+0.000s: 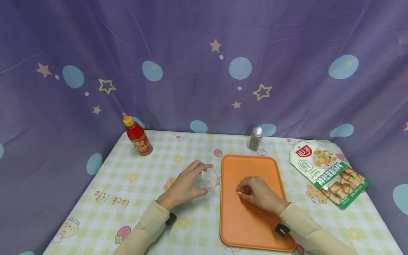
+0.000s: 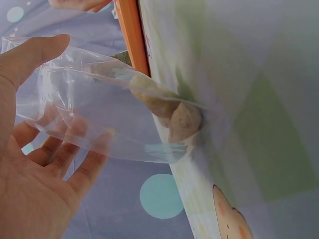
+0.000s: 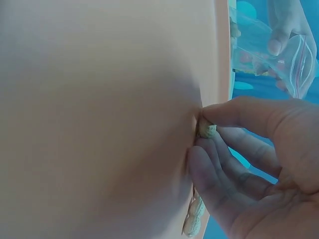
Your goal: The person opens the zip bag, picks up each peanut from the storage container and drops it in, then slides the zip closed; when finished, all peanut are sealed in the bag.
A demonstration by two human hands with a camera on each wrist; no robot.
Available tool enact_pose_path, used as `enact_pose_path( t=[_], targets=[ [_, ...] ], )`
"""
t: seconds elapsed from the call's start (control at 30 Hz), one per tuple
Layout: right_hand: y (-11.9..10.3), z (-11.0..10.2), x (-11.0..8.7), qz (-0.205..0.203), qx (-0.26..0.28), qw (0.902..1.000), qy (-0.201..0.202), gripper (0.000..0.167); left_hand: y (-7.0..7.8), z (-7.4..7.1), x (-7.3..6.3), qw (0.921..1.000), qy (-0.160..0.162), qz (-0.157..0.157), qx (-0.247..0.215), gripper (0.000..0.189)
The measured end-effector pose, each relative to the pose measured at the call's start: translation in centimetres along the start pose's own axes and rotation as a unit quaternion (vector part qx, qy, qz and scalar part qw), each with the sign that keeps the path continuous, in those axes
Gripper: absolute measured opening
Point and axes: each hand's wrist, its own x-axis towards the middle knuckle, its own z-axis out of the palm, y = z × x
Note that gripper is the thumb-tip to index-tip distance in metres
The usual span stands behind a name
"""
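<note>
My left hand (image 1: 185, 186) holds a clear zip bag (image 1: 204, 180) upright by its mouth, left of the orange tray (image 1: 247, 166). Several light-brown lumps, apparently peanuts in the shell (image 2: 185, 122), lie at the bottom of the bag in the left wrist view. Over the middle of the tray, my right hand (image 1: 261, 196) pinches a peanut (image 3: 207, 131) between thumb and fingers, down at the tray's surface. Another unshelled peanut (image 3: 193, 219) lies on the tray beside these fingers in the right wrist view; in the head view the hand hides it.
A red sauce bottle (image 1: 137, 136) with a yellow cap stands at the back left. Behind the tray is a small glass shaker (image 1: 255, 139). To the right lies a green and white food packet (image 1: 329, 173). A checked cloth (image 1: 153, 173) covers the table.
</note>
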Motion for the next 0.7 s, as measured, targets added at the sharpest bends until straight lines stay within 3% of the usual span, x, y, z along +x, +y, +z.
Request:
enact_pose_path(
  t=[0.23, 0.7],
  targets=[
    [-0.2, 0.1, 0.2, 0.004, 0.012, 0.9999, 0.008, 0.011, -0.1, 0.0, 0.1, 1.0, 0.002, -0.001, -0.002, 0.078],
    [-3.0, -0.9, 2.0, -0.023, 0.031, 0.9958, 0.083, 0.009, -0.1, 0.1, 0.0, 0.9999, 0.004, 0.004, -0.013, 0.078]
  ],
)
